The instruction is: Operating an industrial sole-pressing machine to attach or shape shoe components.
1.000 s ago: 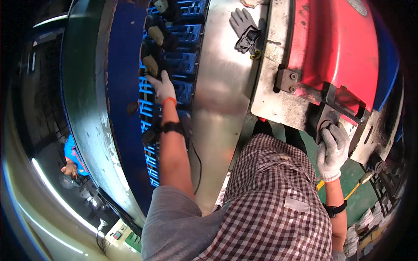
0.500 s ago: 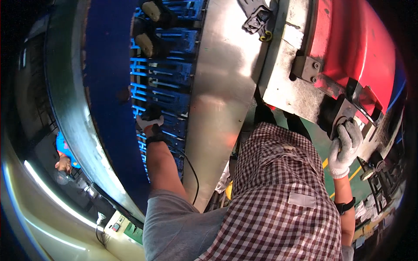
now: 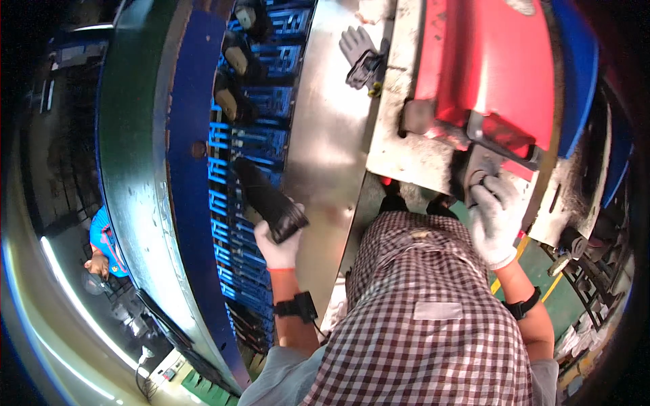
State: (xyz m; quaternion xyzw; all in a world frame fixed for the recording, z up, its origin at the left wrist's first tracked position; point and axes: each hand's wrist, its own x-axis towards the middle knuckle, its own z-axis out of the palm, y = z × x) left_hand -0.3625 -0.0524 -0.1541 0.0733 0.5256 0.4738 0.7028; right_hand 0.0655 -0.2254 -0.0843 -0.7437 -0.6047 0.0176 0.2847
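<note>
My left hand [image 3: 279, 245], in a white glove, grips a black boot-shaped piece [image 3: 269, 198] and holds it just above the blue slotted conveyor [image 3: 247, 142]. My right hand [image 3: 496, 220], also gloved, rests against the dark metal fitting [image 3: 479, 169] at the lower edge of the red machine cover [image 3: 487, 68]. Further up the conveyor sit three more dark shoe-like pieces with tan soles [image 3: 227, 101].
A curved shiny steel panel [image 3: 325, 149] runs between the conveyor and the red machine. A grey glove and a black clip [image 3: 359, 54] lie on it at the top. A blue and green curved guard [image 3: 156, 155] borders the conveyor's left side. Another person in blue [image 3: 103, 247] stands far left.
My left hand reached up the conveyor, dropped to a lower slot, and has now pulled back toward me holding the black piece. My right hand stayed on the machine fitting.
</note>
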